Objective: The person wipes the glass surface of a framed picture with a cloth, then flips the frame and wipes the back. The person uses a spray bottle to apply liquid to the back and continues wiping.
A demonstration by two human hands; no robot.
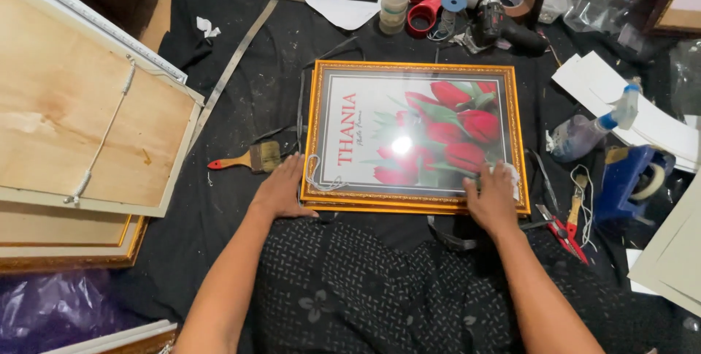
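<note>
A gold-framed picture of red tulips (413,135) lies face up on black cloth in front of me. My left hand (281,189) rests flat at the frame's near left corner, by a loop of white string (320,179). My right hand (491,195) presses a small white cloth (511,176) onto the glass at the near right corner. My patterned dark lap lies just below the frame.
A paintbrush with a red handle (248,158) lies to the left of the frame. Frames with their wooden backs up (80,120) are stacked far left. A spray bottle (588,131), blue tape dispenser (631,179) and red pliers (564,231) sit to the right. A bottle (394,3), tape rolls and a drill (500,25) are behind.
</note>
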